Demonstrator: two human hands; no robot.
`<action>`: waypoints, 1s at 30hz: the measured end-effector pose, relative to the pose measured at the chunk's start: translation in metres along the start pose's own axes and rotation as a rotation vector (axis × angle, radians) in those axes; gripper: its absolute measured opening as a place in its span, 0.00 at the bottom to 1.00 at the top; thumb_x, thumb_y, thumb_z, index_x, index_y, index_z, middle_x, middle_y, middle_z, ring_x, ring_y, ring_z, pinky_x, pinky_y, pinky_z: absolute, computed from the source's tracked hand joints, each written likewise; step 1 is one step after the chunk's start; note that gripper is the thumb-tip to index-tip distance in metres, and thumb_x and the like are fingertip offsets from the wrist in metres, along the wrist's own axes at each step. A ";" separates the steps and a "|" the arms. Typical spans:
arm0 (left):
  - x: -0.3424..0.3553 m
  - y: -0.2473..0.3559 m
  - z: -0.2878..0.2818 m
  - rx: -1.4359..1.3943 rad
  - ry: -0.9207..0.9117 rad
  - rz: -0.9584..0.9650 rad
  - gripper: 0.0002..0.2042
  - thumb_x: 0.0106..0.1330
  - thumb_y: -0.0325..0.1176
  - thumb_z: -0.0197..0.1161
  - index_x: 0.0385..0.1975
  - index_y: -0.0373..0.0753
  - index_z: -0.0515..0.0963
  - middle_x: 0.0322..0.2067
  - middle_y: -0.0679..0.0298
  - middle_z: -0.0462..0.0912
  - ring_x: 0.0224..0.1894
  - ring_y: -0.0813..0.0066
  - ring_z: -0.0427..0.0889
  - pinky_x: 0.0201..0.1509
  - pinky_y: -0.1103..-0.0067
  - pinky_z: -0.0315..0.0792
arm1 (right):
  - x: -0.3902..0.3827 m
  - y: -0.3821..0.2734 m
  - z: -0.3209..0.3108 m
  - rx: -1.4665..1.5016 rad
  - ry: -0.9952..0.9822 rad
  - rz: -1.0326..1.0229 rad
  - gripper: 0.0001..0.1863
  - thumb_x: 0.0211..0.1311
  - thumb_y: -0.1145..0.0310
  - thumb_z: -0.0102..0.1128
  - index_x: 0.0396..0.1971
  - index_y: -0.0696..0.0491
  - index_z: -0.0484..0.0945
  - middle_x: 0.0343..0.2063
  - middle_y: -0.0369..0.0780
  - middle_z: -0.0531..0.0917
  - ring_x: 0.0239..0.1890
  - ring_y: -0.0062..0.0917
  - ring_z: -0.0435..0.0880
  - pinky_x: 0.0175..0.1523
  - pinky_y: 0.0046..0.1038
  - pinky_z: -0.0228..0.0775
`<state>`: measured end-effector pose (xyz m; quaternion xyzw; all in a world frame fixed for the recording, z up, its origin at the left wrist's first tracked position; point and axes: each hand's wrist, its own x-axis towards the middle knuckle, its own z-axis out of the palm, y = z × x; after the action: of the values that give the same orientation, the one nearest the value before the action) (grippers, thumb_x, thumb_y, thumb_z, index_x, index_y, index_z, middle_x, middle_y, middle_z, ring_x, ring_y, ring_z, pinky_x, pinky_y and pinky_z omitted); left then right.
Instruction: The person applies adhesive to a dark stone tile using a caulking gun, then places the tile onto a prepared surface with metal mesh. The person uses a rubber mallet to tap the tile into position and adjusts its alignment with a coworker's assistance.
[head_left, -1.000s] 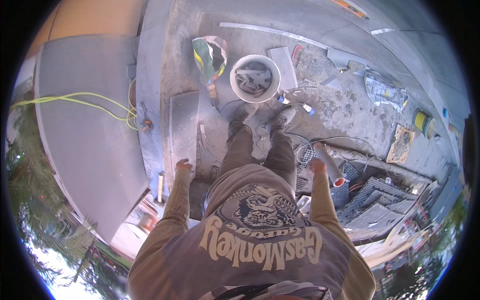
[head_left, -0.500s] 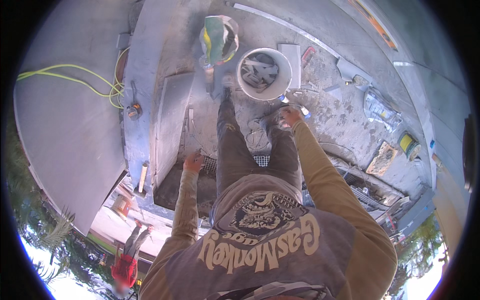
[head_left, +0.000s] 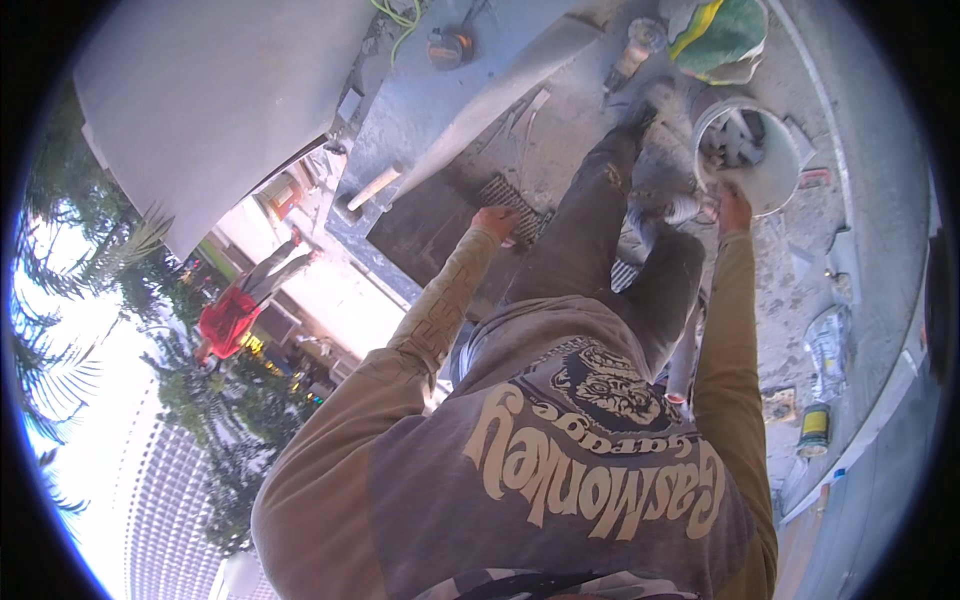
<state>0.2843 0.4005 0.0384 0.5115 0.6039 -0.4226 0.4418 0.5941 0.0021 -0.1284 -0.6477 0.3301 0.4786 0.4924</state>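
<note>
Head view: right hand (head_left: 733, 208) outstretched — fingers on white bucket (head_left: 775, 190) rim.

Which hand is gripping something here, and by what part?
The right hand grips the white round plastic bucket by its near rim; the left hand only rests on a dark slab.

A green and yellow bag (head_left: 722, 35) is lying at the top edge, above the work area. A wooden-handled hammer (head_left: 368, 192) is resting on the grey ledge (head_left: 440, 110). An orange power tool (head_left: 450, 45) is sitting near a yellow-green cord (head_left: 400, 12). A small yellow can (head_left: 815, 428) is standing on the dusty floor (head_left: 850, 200) at right.
</note>
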 end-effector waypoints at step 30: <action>-0.040 -0.430 0.100 -0.927 0.469 -0.073 0.19 0.67 0.39 0.70 0.55 0.41 0.82 0.42 0.62 0.89 0.36 0.74 0.89 0.36 0.78 0.83 | -0.128 0.202 0.334 -0.982 -0.656 -0.465 0.20 0.71 0.53 0.61 0.42 0.55 0.88 0.31 0.38 0.89 0.28 0.18 0.86 0.34 0.26 0.78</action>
<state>-0.1281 0.2434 0.0773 0.3216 0.8277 -0.0001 0.4598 0.2721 0.2553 -0.0914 -0.6726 -0.2452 0.6284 0.3043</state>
